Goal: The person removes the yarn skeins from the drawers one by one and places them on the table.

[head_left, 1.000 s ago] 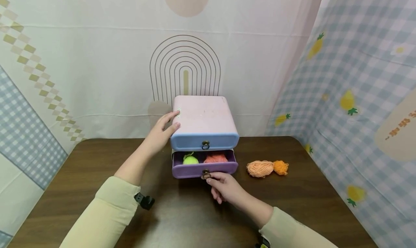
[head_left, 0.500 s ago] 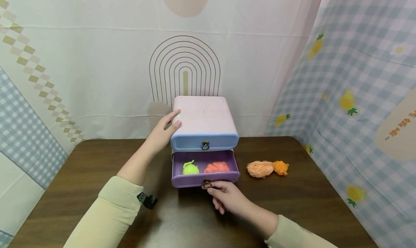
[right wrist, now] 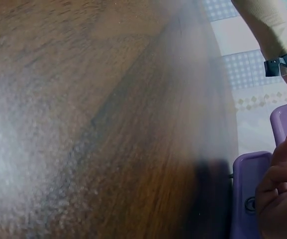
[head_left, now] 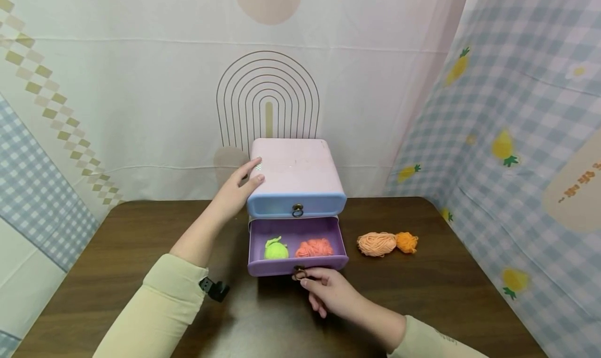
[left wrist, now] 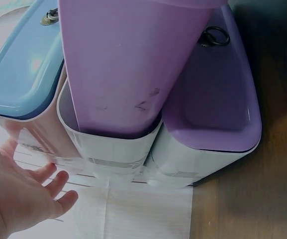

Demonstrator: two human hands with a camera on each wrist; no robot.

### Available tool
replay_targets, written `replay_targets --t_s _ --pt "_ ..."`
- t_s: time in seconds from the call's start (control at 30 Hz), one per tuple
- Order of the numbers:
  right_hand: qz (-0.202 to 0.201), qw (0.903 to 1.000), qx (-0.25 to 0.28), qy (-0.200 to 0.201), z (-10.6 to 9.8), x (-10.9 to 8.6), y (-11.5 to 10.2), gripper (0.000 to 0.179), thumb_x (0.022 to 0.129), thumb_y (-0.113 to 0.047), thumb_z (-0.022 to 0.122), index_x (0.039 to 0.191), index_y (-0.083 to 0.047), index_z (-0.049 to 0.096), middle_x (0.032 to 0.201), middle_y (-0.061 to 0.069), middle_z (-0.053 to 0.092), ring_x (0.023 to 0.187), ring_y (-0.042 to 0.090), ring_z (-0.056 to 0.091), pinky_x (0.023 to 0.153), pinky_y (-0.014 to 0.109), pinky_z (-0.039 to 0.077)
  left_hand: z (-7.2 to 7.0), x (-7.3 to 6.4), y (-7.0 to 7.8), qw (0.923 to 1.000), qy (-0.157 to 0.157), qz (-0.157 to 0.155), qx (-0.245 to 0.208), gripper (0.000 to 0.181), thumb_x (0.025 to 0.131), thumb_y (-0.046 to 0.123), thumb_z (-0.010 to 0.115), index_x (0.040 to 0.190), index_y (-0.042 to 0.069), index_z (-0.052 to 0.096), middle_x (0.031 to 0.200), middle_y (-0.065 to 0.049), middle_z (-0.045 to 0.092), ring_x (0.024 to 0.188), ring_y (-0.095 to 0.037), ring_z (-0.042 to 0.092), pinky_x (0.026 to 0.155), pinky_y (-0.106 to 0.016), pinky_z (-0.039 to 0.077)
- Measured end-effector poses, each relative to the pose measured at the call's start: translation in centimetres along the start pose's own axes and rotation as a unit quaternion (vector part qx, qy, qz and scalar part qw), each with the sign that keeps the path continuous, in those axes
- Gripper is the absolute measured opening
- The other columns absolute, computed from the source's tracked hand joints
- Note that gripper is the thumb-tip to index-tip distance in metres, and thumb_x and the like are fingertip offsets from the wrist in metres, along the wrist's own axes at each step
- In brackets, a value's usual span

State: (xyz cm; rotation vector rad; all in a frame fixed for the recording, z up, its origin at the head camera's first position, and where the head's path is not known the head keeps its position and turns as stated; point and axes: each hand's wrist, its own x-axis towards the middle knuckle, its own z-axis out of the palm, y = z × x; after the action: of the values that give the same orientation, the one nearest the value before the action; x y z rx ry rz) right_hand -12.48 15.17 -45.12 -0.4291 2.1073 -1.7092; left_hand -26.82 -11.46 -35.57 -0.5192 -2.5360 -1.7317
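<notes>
A small drawer cabinet (head_left: 296, 165) with a pink top stands at the back of the table. My left hand (head_left: 233, 191) rests on its upper left edge, fingers extended along the side. Under the shut blue drawer (head_left: 272, 205), a purple drawer (head_left: 274, 267) is pulled well out. Its ring handle (head_left: 300, 275) is pinched between the thumb and index finger of my right hand (head_left: 335, 291). Inside lie a lime green yarn ball (head_left: 276, 249) on the left and a coral yarn skein (head_left: 314, 248) on the right.
On the table (head_left: 141, 274), right of the cabinet, lie a peach yarn skein (head_left: 377, 243) and a small orange yarn ball (head_left: 406, 242). A lower purple drawer (left wrist: 213, 104), shut, shows in the left wrist view. Printed cloth (head_left: 497, 86) hangs behind and at the sides.
The purple drawer has slid out toward me with my right hand on its ring, baring more of the green and coral yarn. My left hand has stayed on the cabinet.
</notes>
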Motion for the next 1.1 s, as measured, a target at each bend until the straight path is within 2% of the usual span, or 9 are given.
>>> replay_targets --t_s 0.2,0.9,1.1 --pt "0.000 1.0000 0.004 0.002 0.08 -0.02 0.17 0.031 0.102 -0.012 0.054 0.125 0.008 0.060 0.054 0.003 0.052 0.038 0.009 0.046 0.040 0.022 0.040 0.05 -0.01 0.01 0.9999 0.000 -0.013 -0.005 0.059 0.100 0.047 0.054 0.154 0.033 0.036 0.162 -0.005 0.024 0.140 -0.033 0.035 0.107 -0.055 0.036" --pt "-0.004 1.0000 -0.003 -0.005 0.14 -0.49 0.09 0.031 0.101 -0.011 0.056 0.124 0.008 0.061 0.054 0.002 0.051 0.039 0.008 0.046 0.040 0.022 0.040 0.09 0.15 -0.11 0.9999 -0.003 -0.008 -0.013 0.059 0.100 0.044 0.054 0.155 0.031 0.035 0.162 -0.007 0.024 0.140 -0.035 0.036 0.108 -0.054 0.035" --pt "-0.002 0.9997 -0.024 -0.008 0.06 -0.59 0.06 0.031 0.101 -0.014 0.056 0.124 0.007 0.062 0.054 0.001 0.052 0.039 0.008 0.047 0.040 0.022 0.040 0.11 0.12 -0.12 0.9999 -0.003 0.000 -0.012 0.059 0.101 0.042 0.053 0.155 0.029 0.034 0.162 -0.007 0.024 0.139 -0.035 0.037 0.109 -0.054 0.034"
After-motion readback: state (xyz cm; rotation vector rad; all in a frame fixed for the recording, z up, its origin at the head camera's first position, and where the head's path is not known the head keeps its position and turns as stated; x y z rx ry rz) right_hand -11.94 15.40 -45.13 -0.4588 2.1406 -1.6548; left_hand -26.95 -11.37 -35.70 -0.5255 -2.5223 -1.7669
